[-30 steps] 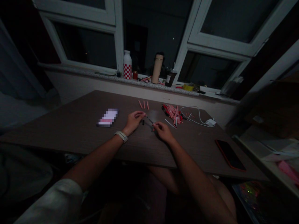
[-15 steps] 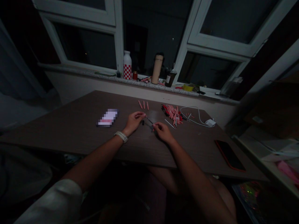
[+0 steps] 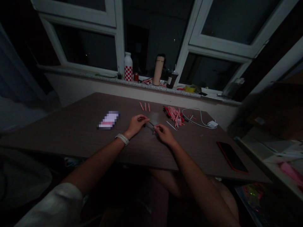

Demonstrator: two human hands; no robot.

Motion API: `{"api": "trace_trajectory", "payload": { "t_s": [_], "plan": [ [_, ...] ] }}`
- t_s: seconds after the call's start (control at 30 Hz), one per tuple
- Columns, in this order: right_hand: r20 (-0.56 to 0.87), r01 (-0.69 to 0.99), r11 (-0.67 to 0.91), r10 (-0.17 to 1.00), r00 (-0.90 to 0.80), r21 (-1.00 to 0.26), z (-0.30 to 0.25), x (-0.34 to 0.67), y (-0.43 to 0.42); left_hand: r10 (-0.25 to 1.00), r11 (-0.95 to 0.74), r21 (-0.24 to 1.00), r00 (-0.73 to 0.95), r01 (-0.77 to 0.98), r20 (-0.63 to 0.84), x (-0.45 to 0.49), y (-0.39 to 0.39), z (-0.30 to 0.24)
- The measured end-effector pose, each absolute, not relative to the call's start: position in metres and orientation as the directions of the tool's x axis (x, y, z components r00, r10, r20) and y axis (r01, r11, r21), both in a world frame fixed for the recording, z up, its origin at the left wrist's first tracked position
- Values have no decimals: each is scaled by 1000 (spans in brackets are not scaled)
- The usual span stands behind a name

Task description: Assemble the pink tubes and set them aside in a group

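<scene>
In the head view, over the desk (image 3: 78, 134), the left hand (image 3: 135, 126) pinches the 10 o'clock end of a thin dark rod (image 3: 151, 123). The right hand (image 3: 165, 134) grips narrowly at its 4 o'clock end, probably to keep it steady. 3 pink pen-like pieces (image 3: 145, 107) lie around 12 o'clock, perhaps kept separate from the jumbled pile (image 3: 175, 114) at 2 o'clock.

A thin, dark, straight rod (image 3: 151, 123) is pinched between left hand (image 3: 134, 125) and right hand (image 3: 165, 134), slanting nearer the viewer rightward.
</scene>
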State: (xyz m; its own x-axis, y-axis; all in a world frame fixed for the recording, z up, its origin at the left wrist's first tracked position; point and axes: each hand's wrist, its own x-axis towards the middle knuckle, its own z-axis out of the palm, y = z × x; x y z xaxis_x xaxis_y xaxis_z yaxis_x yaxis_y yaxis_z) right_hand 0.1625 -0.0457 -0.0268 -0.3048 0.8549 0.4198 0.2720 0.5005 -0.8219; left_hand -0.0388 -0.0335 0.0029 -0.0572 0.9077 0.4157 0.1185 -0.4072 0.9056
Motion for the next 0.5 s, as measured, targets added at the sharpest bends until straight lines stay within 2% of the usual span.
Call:
{"api": "trace_trajectory", "payload": {
  "t_s": [0.13,0.23,0.3,0.37,0.43,0.5],
  "plan": [
    [419,257,495,858,-298,-830,-27,162,-45,902,-420,901,-62,108,428,-41,-30,3],
    [413,250,481,867,-279,-840,-26,162,-45,867,-429,865,-151,259,475,-46,-30,3],
    [421,243,482,868,-262,-842,-25,161,-45,830,-411,767,-145,494,538,-50,-31,1],
    [425,238,479,871,-247,-845,-25,161,-45,812,-372,598,-63,710,580,-53,-34,-3],
    [418,241,470,877,-238,-849,-25,160,-45,819,-331,444,20,833,574,-54,-37,-7],
    [407,247,461,882,-239,-853,-25,160,-44,835,-296,360,56,885,548,-54,-39,-9]
  ]
}}
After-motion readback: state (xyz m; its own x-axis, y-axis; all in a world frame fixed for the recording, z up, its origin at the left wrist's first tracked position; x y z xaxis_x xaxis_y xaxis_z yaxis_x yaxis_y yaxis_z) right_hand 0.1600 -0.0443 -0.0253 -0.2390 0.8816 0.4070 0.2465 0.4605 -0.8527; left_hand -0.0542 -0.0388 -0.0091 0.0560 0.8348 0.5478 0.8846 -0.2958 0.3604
